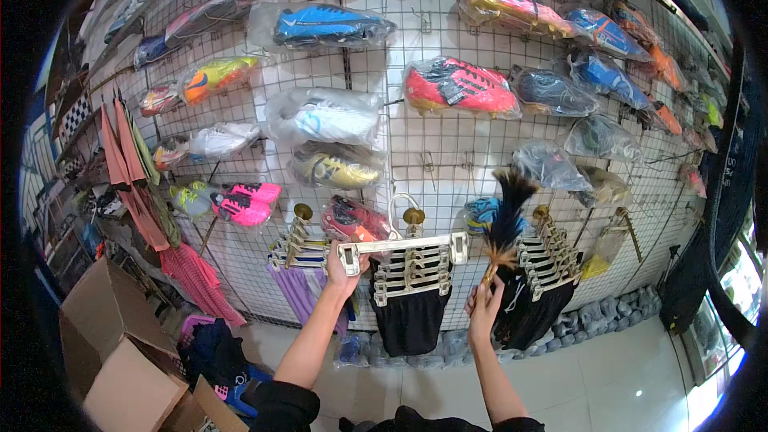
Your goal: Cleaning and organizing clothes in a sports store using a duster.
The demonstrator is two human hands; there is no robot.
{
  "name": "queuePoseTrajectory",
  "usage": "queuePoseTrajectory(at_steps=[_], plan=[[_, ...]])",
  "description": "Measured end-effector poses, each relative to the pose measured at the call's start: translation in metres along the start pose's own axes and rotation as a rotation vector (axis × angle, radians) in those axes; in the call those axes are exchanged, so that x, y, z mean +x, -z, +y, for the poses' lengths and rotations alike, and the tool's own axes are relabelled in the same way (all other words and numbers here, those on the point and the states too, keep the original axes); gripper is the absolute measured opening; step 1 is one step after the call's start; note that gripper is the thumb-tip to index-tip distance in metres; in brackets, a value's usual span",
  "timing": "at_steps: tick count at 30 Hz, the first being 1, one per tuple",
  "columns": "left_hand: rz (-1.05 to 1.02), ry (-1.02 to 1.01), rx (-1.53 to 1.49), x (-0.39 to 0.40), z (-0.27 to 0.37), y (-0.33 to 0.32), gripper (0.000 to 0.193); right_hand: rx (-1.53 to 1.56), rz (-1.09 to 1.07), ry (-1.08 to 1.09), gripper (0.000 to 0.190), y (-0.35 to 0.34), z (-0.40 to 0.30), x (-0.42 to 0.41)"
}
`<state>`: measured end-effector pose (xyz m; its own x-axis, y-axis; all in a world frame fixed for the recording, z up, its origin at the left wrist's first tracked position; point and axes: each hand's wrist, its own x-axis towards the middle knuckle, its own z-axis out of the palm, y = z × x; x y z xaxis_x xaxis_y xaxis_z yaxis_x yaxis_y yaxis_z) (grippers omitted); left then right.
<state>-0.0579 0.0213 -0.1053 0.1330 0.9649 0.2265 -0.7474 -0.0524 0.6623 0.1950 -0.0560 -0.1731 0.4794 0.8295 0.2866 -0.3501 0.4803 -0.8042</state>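
Observation:
My left hand (343, 276) grips one end of an off-white plastic clip hanger (402, 245), held level with its hook upward and no garment visible in its clips. A feather duster (509, 216) stands upright in my right hand (485, 306), dark plumes at the top and tan ones near the handle. Behind the hanger, a row of similar hangers carries black shorts (409, 327) on a wall rod. Further black shorts (537, 306) hang to the right of the duster, and a purple garment (294, 294) hangs left of my left hand.
A wire grid wall (432, 132) bears bagged sports shoes, among them a red pair (459, 87) and a blue one (333, 25). An open cardboard box (135, 381) and a pile of dark clothing (213, 351) are at lower left. Grey bagged items (606, 315) line the wall's foot.

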Motion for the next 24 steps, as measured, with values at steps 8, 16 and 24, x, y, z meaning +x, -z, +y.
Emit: queuePoseTrajectory(at_steps=[8,16,24], plan=[[-0.083,0.192,-0.026,0.005,-0.004,0.003,0.036,0.113,-0.333,-0.264,0.041,-0.026,-0.059,0.033],[0.447,0.047,0.663,0.009,-0.039,0.026,0.029,0.009,-0.172,-0.099,0.031,-0.032,-0.054,0.032],[-0.107,0.424,0.417,-0.021,-0.084,-0.068,0.036,-0.482,-0.105,0.366,0.037,-0.059,-0.015,0.013]])
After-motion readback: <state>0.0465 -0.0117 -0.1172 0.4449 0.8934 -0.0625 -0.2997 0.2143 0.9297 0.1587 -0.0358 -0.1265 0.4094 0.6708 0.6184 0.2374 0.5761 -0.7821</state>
